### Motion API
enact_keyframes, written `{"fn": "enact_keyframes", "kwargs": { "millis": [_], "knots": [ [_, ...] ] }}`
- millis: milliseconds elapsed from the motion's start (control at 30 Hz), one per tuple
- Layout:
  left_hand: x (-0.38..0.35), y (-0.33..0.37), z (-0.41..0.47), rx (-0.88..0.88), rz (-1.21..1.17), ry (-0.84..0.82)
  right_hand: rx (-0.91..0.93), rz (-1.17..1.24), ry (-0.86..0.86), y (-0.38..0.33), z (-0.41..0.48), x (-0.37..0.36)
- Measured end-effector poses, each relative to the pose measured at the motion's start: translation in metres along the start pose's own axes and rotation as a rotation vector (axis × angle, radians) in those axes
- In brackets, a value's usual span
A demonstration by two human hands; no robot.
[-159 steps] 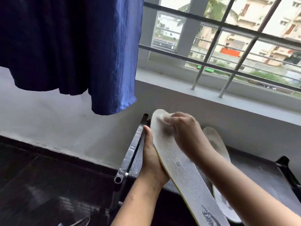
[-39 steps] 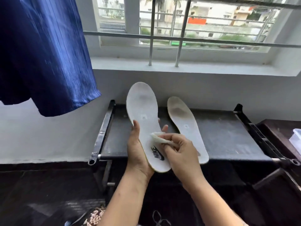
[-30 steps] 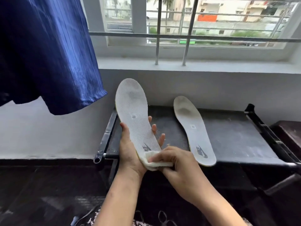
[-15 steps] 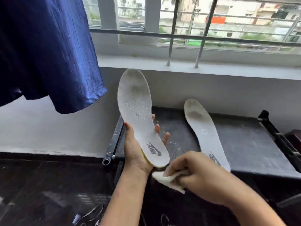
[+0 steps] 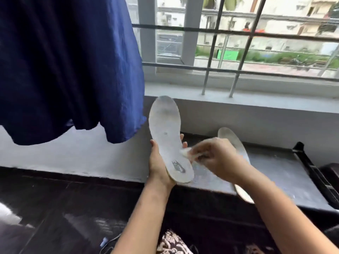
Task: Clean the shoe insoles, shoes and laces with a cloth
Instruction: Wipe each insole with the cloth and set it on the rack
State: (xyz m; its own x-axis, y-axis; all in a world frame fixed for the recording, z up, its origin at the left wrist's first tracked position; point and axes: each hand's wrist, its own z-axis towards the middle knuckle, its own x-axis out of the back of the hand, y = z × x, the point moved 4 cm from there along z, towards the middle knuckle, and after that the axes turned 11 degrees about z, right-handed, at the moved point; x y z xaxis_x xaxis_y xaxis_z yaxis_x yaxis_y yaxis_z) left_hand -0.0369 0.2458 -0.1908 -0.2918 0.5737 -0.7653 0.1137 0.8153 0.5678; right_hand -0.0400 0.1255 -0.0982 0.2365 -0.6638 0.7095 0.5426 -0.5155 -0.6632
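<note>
The left hand (image 5: 158,167) clamps its fingers round the heel half of a long white foam insole (image 5: 166,132). Just right of them, the right hand (image 5: 218,158) pinches a small white cloth (image 5: 186,152) against the insole's edge — wiping looks underway. Behind those knuckles a second white insole (image 5: 233,142) waits on the dark metal rack (image 5: 284,173) — shoes and laces unseen.

Blue garment (image 5: 69,70) overhead left (low-hanging)

A: Anything worn?
B: Printed garment (image 5: 171,242) at the bottom edge of the view, cream with a dark brown pattern. A bit more of the same print shows lower right.
A: Arms?
B: Both forearms (image 5: 146,213) bare, wrist to frame edge.
A: Hands?
B: Left hand (image 5: 158,165) bare and sharp. Right hand (image 5: 220,158) bare and motion-blurred, fine detail unreadable.
</note>
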Motion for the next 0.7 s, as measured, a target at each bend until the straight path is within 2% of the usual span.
{"fn": "enact_keyframes", "kwargs": {
  "millis": [33, 67, 133, 167, 233, 267, 333, 367, 433, 500, 533, 600, 667, 700],
  "knots": [
    [-0.005, 0.007, -0.006, 0.000, 0.026, -0.023, 0.064, 0.064, 0.100, -0.015, 0.000, 0.000],
    [-0.011, 0.011, -0.016, 0.014, 0.042, -0.040, 0.136, 0.069, 0.119, -0.029, -0.003, -0.008],
    [-0.018, 0.015, -0.038, 0.063, 0.074, -0.064, 0.221, -0.074, 0.001, -0.041, -0.009, -0.030],
    [-0.021, 0.018, -0.049, 0.084, 0.111, -0.121, 0.208, -0.172, -0.026, -0.040, -0.010, -0.032],
    [-0.024, 0.024, -0.074, 0.068, 0.186, -0.146, 0.140, -0.314, 0.110, -0.037, -0.003, -0.013],
    [-0.020, 0.026, -0.079, 0.049, 0.219, -0.103, 0.113, -0.321, 0.214, -0.038, 0.001, 0.001],
    [-0.013, 0.032, -0.090, 0.039, 0.208, -0.038, 0.148, -0.188, 0.358, -0.059, 0.005, 0.013],
    [-0.013, 0.036, -0.095, 0.038, 0.186, -0.030, 0.214, -0.124, 0.342, -0.078, 0.002, 0.010],
    [-0.018, 0.042, -0.105, 0.022, 0.159, -0.019, 0.365, -0.160, 0.169, -0.105, -0.010, -0.013],
    [-0.028, 0.046, -0.114, 0.023, 0.094, -0.066, 0.492, -0.422, 0.012, -0.104, -0.022, -0.031],
    [-0.032, 0.046, -0.116, 0.023, 0.110, -0.093, 0.439, -0.514, -0.036, -0.093, -0.016, -0.027],
    [-0.032, 0.041, -0.116, 0.036, 0.234, -0.081, 0.158, -0.561, 0.040, -0.071, 0.006, 0.004],
    [-0.030, 0.038, -0.115, 0.046, 0.278, -0.041, 0.010, -0.413, 0.190, -0.062, 0.016, 0.032],
    [-0.029, 0.038, -0.114, 0.042, 0.289, -0.022, 0.063, -0.282, 0.261, -0.067, 0.016, 0.035]
  ]
}}
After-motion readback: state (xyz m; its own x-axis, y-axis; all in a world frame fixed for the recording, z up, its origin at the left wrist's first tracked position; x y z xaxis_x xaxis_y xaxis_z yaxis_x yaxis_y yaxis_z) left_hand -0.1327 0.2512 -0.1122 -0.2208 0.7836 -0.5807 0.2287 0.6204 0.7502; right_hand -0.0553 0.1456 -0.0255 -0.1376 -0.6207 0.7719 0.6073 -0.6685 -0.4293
